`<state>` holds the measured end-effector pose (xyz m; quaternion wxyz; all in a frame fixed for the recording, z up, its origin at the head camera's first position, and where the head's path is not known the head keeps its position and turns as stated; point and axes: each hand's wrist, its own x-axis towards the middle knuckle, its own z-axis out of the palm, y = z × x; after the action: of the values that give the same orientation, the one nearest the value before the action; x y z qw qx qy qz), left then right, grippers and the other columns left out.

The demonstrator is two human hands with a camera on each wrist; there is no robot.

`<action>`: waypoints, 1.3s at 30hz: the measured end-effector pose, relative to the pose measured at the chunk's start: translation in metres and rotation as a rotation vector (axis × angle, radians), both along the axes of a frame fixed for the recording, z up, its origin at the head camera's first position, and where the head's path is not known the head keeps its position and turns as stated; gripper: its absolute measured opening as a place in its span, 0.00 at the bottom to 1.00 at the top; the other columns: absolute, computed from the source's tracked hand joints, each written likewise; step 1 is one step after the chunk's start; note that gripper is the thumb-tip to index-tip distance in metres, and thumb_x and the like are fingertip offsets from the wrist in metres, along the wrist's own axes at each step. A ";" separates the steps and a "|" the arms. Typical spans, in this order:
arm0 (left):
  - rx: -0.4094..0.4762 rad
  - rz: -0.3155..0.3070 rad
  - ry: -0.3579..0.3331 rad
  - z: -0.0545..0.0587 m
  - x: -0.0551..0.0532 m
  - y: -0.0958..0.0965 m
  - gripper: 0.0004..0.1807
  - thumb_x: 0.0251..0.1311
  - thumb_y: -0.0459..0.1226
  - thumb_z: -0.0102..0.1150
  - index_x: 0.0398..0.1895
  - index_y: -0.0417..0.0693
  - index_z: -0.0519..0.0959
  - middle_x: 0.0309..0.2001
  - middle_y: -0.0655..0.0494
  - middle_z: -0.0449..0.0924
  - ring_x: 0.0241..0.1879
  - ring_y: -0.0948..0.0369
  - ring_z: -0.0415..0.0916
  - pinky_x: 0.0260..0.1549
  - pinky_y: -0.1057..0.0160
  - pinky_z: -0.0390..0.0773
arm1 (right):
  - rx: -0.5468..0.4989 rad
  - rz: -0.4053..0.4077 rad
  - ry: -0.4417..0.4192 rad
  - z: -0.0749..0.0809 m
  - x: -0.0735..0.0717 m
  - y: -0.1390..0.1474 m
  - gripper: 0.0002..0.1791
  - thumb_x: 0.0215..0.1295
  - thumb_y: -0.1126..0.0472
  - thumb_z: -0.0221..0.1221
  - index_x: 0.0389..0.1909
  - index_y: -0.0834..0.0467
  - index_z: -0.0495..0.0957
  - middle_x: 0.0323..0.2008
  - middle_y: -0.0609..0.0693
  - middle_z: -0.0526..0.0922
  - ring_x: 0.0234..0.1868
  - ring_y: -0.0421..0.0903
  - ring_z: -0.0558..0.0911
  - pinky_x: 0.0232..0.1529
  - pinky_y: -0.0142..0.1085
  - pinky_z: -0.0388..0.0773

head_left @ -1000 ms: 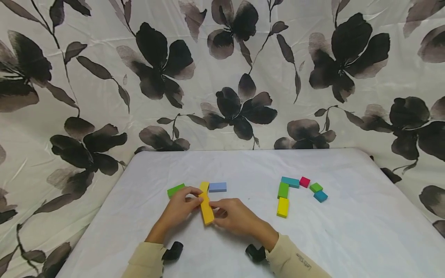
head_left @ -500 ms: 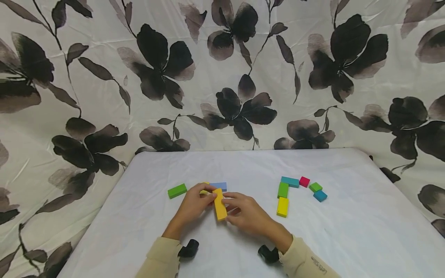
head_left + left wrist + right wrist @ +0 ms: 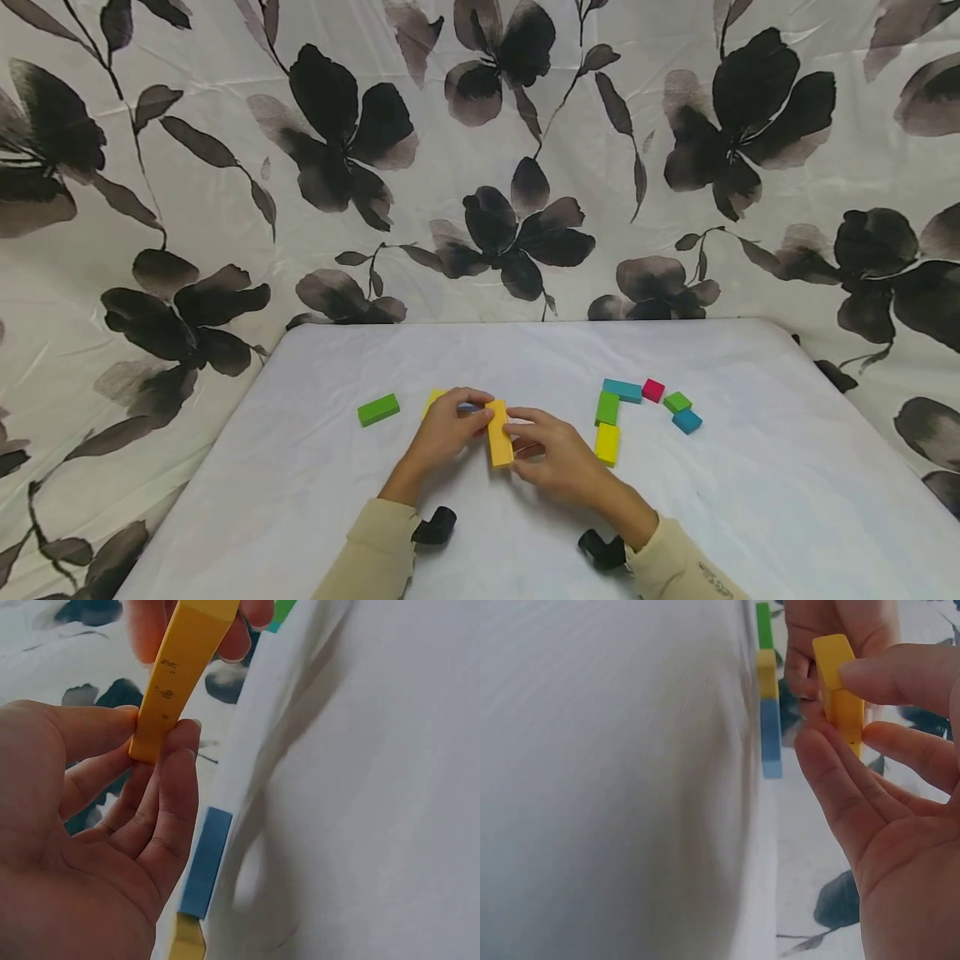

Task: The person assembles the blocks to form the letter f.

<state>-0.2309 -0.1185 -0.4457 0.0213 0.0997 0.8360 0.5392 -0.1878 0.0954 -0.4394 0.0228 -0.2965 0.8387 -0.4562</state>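
An orange-yellow block is held upright-looking between both hands near the table's middle. My left hand pinches its far end between thumb and fingers, seen close in the left wrist view. The near end is pinched by my right hand, whose thumb lies on the block's end face in the right wrist view. Behind the left hand, a yellow block and a blue block lie end to end, mostly covered by that hand in the head view. A green block lies to their left.
On the right, a teal block, a green block and a yellow block form a bent line. Beside them lie a red cube, a small green block and a small teal block. Floral cloth hangs behind the table.
Both hands have moved right with the orange-yellow block, away from the yellow block it overlapped. The green block on the left is now fully uncovered; the blue one is now mostly hidden.
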 end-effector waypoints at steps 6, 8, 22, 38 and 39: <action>-0.006 -0.037 -0.015 0.000 0.003 0.006 0.16 0.67 0.36 0.64 0.57 0.45 0.82 0.55 0.50 0.78 0.40 0.59 0.82 0.40 0.63 0.83 | -0.006 -0.015 -0.018 0.000 0.001 0.010 0.26 0.62 0.70 0.66 0.63 0.62 0.78 0.69 0.50 0.69 0.48 0.40 0.83 0.50 0.35 0.81; -0.002 -0.049 -0.032 -0.001 0.004 0.008 0.17 0.67 0.37 0.64 0.58 0.46 0.81 0.56 0.50 0.77 0.39 0.60 0.82 0.40 0.62 0.83 | -0.002 -0.014 -0.031 0.000 0.001 0.013 0.27 0.62 0.69 0.66 0.63 0.62 0.77 0.69 0.50 0.69 0.48 0.40 0.83 0.51 0.36 0.81; -0.024 -0.099 -0.081 -0.004 0.009 0.017 0.20 0.64 0.40 0.67 0.60 0.51 0.81 0.55 0.56 0.77 0.44 0.60 0.80 0.41 0.61 0.82 | 0.016 -0.001 -0.157 -0.002 0.000 0.031 0.30 0.61 0.61 0.70 0.65 0.59 0.76 0.72 0.49 0.65 0.50 0.44 0.83 0.50 0.35 0.81; -0.034 -0.136 -0.095 -0.004 0.016 0.020 0.21 0.63 0.40 0.68 0.60 0.53 0.81 0.54 0.58 0.77 0.44 0.60 0.80 0.42 0.60 0.82 | -0.024 0.019 -0.238 -0.002 0.003 0.041 0.32 0.60 0.58 0.71 0.66 0.59 0.76 0.73 0.51 0.64 0.51 0.47 0.83 0.51 0.38 0.81; -0.033 -0.139 -0.097 -0.004 0.016 0.021 0.21 0.63 0.40 0.68 0.60 0.53 0.81 0.54 0.58 0.77 0.44 0.60 0.80 0.42 0.60 0.82 | -0.019 0.016 -0.238 -0.002 0.003 0.041 0.32 0.60 0.58 0.71 0.66 0.59 0.76 0.73 0.51 0.64 0.51 0.47 0.83 0.51 0.38 0.81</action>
<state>-0.2151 -0.0980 -0.4496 0.1007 0.1310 0.8338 0.5268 -0.1851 0.1364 -0.4416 0.1233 -0.2472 0.8233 -0.4959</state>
